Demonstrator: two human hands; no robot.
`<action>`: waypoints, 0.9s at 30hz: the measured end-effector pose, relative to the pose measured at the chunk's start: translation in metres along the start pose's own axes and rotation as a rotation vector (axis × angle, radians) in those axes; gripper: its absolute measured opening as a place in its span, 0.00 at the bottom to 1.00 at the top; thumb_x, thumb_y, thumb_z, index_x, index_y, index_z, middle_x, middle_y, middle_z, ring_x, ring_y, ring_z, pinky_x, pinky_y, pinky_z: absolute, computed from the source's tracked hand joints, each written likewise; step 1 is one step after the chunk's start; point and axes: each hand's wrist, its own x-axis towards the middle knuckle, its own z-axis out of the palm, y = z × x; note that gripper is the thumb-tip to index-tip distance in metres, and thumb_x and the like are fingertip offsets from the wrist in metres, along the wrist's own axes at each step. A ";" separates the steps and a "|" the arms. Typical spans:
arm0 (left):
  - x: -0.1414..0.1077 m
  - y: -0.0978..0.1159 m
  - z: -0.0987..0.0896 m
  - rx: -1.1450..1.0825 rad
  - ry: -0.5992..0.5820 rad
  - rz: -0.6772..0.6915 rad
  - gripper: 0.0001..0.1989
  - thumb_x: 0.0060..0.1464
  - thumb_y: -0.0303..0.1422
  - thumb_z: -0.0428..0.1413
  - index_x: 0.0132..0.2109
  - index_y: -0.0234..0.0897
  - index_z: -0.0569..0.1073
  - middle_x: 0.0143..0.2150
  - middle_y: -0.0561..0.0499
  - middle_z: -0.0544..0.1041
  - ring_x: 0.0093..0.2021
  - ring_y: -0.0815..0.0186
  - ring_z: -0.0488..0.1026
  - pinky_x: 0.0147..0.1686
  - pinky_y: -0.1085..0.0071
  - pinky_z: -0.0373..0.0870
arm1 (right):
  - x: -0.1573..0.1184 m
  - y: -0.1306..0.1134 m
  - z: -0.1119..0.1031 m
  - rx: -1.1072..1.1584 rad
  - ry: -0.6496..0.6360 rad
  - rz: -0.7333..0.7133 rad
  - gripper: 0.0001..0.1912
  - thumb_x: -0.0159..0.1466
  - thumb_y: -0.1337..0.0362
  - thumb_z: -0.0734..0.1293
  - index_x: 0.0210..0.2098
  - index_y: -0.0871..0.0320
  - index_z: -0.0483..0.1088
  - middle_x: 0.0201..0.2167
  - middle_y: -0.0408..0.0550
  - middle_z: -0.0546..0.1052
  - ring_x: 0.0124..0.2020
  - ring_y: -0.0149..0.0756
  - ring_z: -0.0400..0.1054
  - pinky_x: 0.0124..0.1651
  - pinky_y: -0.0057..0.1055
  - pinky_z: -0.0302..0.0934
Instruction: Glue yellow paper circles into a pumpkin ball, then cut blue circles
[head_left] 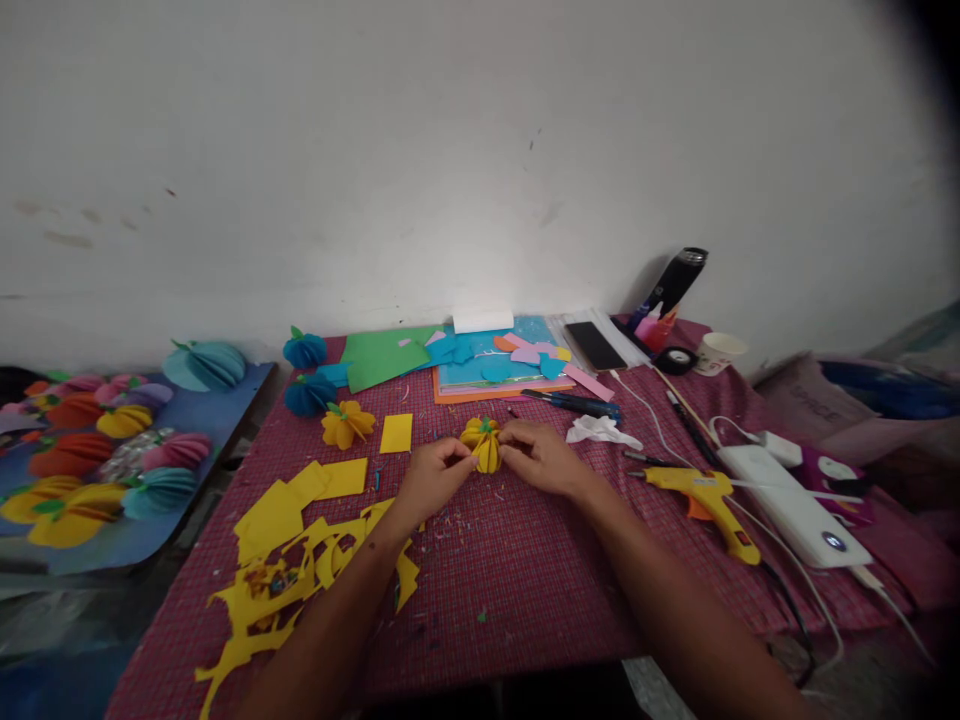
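Between my two hands is a small yellow paper pumpkin (486, 452) with a green top, near the middle of the table. My left hand (439, 474) pinches its left side with thumb and forefinger. On the other side, the fingertips of my right hand (536, 455) close on its right edge. A similar yellow paper pumpkin (348, 425) rests to the left, beside a yellow paper rectangle (396, 434). Yellow paper offcuts (322, 560) lie near my left forearm.
A yellow glue gun (701, 495), a white power strip (795, 505) and cables lie at right. Toward the wall are coloured sheets (390, 357), a phone (595, 346), scissors (574, 403) and a black bottle (679, 280). Several paper pumpkins sit on a blue board (247, 400) at left.
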 end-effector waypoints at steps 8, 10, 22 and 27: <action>-0.001 0.004 -0.001 0.041 -0.088 0.102 0.09 0.57 0.35 0.57 0.30 0.38 0.76 0.28 0.54 0.75 0.30 0.68 0.70 0.33 0.73 0.63 | 0.001 -0.007 0.004 -0.129 0.002 0.099 0.16 0.63 0.51 0.70 0.30 0.58 0.70 0.27 0.43 0.72 0.29 0.32 0.61 0.32 0.28 0.52; -0.001 0.005 0.000 0.023 -0.107 0.118 0.09 0.57 0.35 0.57 0.29 0.38 0.76 0.28 0.54 0.75 0.30 0.68 0.70 0.33 0.73 0.64 | 0.001 -0.006 0.008 -0.142 0.008 0.091 0.15 0.64 0.53 0.69 0.28 0.58 0.68 0.26 0.42 0.71 0.28 0.31 0.60 0.31 0.28 0.51; 0.001 -0.002 -0.002 0.028 -0.111 0.085 0.10 0.57 0.36 0.56 0.30 0.37 0.75 0.29 0.53 0.75 0.29 0.68 0.69 0.31 0.73 0.64 | 0.001 -0.002 0.005 -0.079 -0.036 0.044 0.08 0.64 0.65 0.65 0.28 0.57 0.69 0.27 0.43 0.73 0.28 0.32 0.64 0.33 0.28 0.55; 0.001 -0.006 0.000 0.093 -0.029 0.056 0.08 0.55 0.33 0.55 0.28 0.37 0.70 0.25 0.56 0.70 0.26 0.70 0.64 0.27 0.75 0.58 | 0.001 0.005 0.000 -0.161 -0.037 0.020 0.09 0.66 0.68 0.63 0.31 0.57 0.72 0.31 0.47 0.77 0.33 0.36 0.69 0.38 0.31 0.59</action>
